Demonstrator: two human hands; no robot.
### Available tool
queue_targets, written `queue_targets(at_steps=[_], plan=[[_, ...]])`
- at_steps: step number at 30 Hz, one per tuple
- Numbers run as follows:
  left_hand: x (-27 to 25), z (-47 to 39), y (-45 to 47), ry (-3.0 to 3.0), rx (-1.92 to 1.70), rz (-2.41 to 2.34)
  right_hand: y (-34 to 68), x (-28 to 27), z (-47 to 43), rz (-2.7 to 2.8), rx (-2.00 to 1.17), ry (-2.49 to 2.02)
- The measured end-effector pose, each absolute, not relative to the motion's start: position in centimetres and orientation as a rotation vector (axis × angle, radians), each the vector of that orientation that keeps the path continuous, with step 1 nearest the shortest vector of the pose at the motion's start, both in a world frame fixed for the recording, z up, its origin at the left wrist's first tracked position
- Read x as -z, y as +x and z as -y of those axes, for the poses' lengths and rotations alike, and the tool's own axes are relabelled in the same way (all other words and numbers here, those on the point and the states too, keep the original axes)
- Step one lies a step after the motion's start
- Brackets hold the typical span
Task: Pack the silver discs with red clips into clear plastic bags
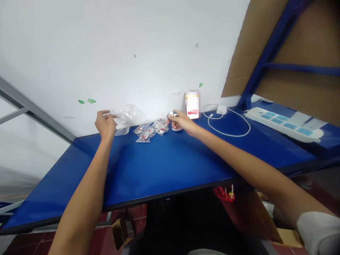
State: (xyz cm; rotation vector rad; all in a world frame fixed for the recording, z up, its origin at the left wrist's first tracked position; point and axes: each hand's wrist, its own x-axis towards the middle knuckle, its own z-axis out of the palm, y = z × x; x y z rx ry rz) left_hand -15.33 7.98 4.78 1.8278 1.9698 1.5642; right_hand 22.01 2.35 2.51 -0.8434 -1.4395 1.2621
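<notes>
My right hand [182, 121] pinches a shiny round metal disc [172, 114] between thumb and fingers, above the back of the blue table. Below it another round, light piece [177, 129] is partly covered by the hand. At the left, my left hand [106, 124] has curled fingers at a clear plastic bag [122, 124], with thumb and forefinger on its edge. Between the hands lies a pile of small clear packets [150, 131], each with a round silvery piece and a red mark inside.
Against the white wall leans a lit phone [193, 104], its screen partly blurred. A white charger [221, 109] with a looped cable [243, 134] lies to its right. Further right is a white power strip [285, 124] beside a blue frame post. The blue table's [164, 166] dark front edge runs nearest me.
</notes>
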Motion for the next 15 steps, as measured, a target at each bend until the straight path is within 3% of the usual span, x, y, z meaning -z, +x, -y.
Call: queue_targets(at_steps=[4, 10, 15], plan=[[-2.4, -9.5, -18.3, 1.666, -1.389, -2.253, 24.4, -2.8, -3.7, 1.663, -0.979, -1.075], [-0.5, -9.0, -18.4, 1.96, -1.012, -2.473, 25.6, -1.5, -3.7, 2.222, -0.232, -1.074], [-0.6, -8.7, -17.8, 2.067, -1.0, -2.5, 25.0, -0.7, -3.3, 2.452, -0.034, -0.982]])
